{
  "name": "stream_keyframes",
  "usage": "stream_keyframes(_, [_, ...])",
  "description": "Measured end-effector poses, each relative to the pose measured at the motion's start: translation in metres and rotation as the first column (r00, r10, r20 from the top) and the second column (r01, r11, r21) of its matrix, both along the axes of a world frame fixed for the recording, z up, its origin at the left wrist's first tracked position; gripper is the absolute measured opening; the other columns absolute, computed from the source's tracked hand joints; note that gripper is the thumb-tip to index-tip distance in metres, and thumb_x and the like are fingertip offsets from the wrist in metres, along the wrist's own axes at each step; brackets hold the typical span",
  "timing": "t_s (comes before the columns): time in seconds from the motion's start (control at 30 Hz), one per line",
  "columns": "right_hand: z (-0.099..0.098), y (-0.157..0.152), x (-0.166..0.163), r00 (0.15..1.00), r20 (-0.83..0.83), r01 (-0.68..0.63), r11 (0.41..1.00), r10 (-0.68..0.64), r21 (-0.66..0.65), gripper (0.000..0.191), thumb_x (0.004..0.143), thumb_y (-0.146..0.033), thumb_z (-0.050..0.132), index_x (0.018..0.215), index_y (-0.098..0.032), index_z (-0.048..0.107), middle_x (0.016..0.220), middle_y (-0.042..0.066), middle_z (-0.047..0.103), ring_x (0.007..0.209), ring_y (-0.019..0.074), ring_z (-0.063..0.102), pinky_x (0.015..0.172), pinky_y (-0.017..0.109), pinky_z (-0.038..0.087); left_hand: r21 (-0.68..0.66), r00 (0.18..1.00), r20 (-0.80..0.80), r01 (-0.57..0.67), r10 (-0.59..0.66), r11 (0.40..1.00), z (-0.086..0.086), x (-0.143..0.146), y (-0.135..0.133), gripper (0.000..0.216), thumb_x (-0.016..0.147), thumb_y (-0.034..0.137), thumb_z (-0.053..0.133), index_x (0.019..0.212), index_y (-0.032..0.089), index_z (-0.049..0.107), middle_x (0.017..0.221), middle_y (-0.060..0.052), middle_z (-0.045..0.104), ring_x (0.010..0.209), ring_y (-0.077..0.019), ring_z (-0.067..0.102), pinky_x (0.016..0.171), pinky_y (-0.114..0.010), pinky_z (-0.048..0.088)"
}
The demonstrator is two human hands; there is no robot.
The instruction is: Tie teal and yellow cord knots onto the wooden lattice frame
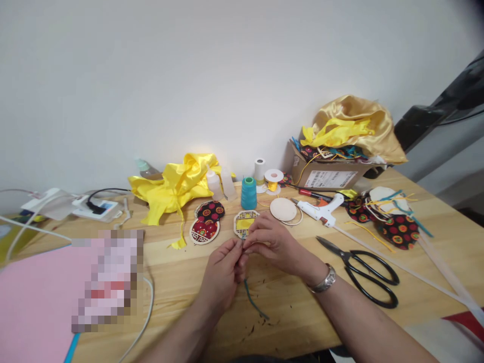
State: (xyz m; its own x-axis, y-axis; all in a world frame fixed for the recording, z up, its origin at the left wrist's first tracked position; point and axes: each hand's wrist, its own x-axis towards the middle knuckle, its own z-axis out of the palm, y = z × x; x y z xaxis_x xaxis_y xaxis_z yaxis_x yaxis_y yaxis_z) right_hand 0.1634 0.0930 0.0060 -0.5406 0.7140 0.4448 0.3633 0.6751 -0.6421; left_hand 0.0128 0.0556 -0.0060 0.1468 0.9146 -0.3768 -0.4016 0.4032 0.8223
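My left hand and my right hand meet over the middle of the wooden table, fingertips pinched close together. Between them runs a teal cord, its loose tail hanging below my left fingers onto the tabletop. Just beyond my fingertips is a small wooden fretwork ornament with yellow fabric behind its cut-out pattern; my right fingers partly cover it. The cord seems to come from its lower edge, but the exact join is hidden. A bracelet circles my right wrist.
Black-handled scissors lie right of my right hand, near a white glue gun. A teal thread cone stands behind the ornament. Yellow satin and patterned pieces lie left; a filled cardboard box is back right.
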Motion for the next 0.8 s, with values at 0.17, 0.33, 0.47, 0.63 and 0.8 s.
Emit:
stream_keyframes(0.17, [-0.0023, -0.0006, -0.0014, 0.999, 0.031, 0.029, 0.998, -0.031, 0.059, 0.010, 0.082, -0.015, 0.055, 0.078, -0.018, 0.064, 0.076, 0.003, 0.057, 0.083, 0.0165, 0.045, 0.078, 0.032, 0.040, 0.016, 1.000, -0.019, 0.009, -0.008, 1.000, 0.0009, -0.0002, 0.0021, 0.022, 0.076, 0.033, 0.061, 0.067, 0.014, 0.054, 0.049, 0.005, 0.048, 0.038, -0.0020, 0.025, 0.037, -0.015, 0.017])
stream_keyframes(0.33, [-0.0058, 0.0018, -0.0017, 0.996, 0.036, 0.078, 0.994, -0.081, 0.073, 0.009, 0.083, -0.015, 0.055, 0.076, -0.017, 0.061, 0.075, 0.002, 0.058, 0.083, 0.0164, 0.046, 0.079, 0.032, 0.039, 0.032, 0.999, -0.032, 0.014, -0.013, 0.999, 0.0003, -0.0006, 0.0025, 0.019, 0.078, 0.030, 0.059, 0.070, 0.013, 0.056, 0.054, 0.002, 0.055, 0.037, -0.0009, 0.025, 0.037, -0.015, 0.015])
stream_keyframes(0.47, [-0.0077, 0.0031, -0.0012, 0.992, 0.024, 0.125, 0.990, -0.127, 0.070, 0.010, 0.083, -0.015, 0.053, 0.075, -0.016, 0.059, 0.077, 0.003, 0.057, 0.084, 0.0164, 0.047, 0.079, 0.031, 0.039, 0.030, 0.999, -0.043, 0.029, -0.027, 0.999, -0.0003, -0.0004, 0.0015, 0.020, 0.078, 0.031, 0.059, 0.074, 0.011, 0.060, 0.054, 0.002, 0.054, 0.037, -0.0004, 0.025, 0.038, -0.015, 0.015])
stream_keyframes(0.63, [-0.0068, 0.0027, -0.0010, 0.990, 0.021, 0.137, 0.989, -0.139, 0.061, 0.011, 0.084, -0.014, 0.052, 0.075, -0.017, 0.058, 0.078, 0.003, 0.056, 0.084, 0.0165, 0.046, 0.079, 0.031, 0.038, 0.049, 0.998, -0.047, 0.043, -0.041, 0.998, 0.0001, 0.0000, 0.0006, 0.020, 0.078, 0.032, 0.059, 0.074, 0.012, 0.060, 0.055, 0.003, 0.052, 0.038, -0.0006, 0.026, 0.039, -0.015, 0.016])
stream_keyframes(0.8, [-0.0051, 0.0028, -0.0015, 0.989, 0.019, 0.145, 0.988, -0.146, 0.053, 0.011, 0.084, -0.014, 0.053, 0.075, -0.017, 0.058, 0.078, 0.003, 0.057, 0.084, 0.0162, 0.047, 0.079, 0.030, 0.038, 0.048, 0.995, -0.092, 0.031, -0.026, 0.998, 0.0007, 0.0000, 0.0006, 0.022, 0.076, 0.034, 0.061, 0.074, 0.012, 0.062, 0.052, 0.005, 0.047, 0.039, -0.0015, 0.027, 0.039, -0.016, 0.017])
